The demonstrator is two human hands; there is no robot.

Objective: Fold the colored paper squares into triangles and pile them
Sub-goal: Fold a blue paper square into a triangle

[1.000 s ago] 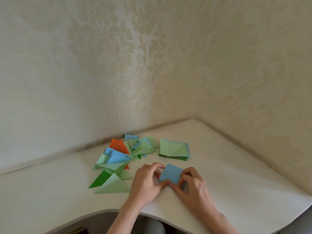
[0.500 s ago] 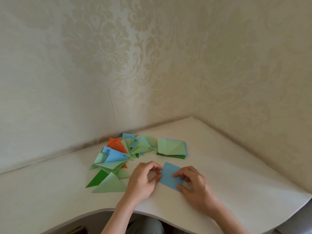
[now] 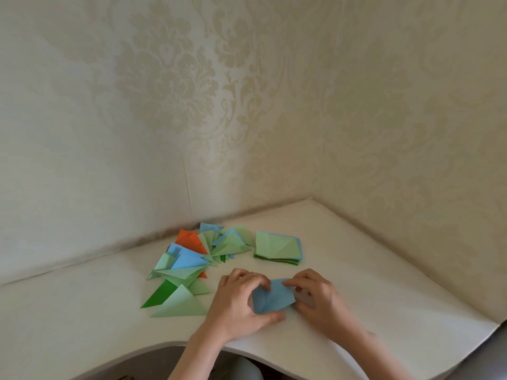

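1. Blue paper square [image 3: 273,297] lies on the white desk [image 3: 384,292] between my hands, near the front edge, partly lifted and bent, with soft creases showing across its matte face.
2. My left hand [image 3: 238,303] curls round the sheet's left side: thumb under the near corner, fingers bent over the far edge, pinching the paper.
3. My right hand [image 3: 318,300] pinches the far corner of the same sheet with curled fingertips [image 3: 288,283].
4. Folded triangles [image 3: 192,264] lie in a loose, overlapping scatter to the left: pale green, dark green, light blue and orange, all thin and sharp-edged.
5. A flatter stack of squares [image 3: 277,248] sits behind my hands, pale green on top, with blue and darker edges peeking out below.
6. How many sheets the stack holds I cannot tell, and the sheet's right edge is hidden under my right fingers.
7. The desk's front edge curves inward toward me, just below my wrists; its right end is cut off by the frame.
8. Bare desk surface stretches to the right of my hands and toward the corner where the two patterned cream walls [image 3: 384,133] meet.
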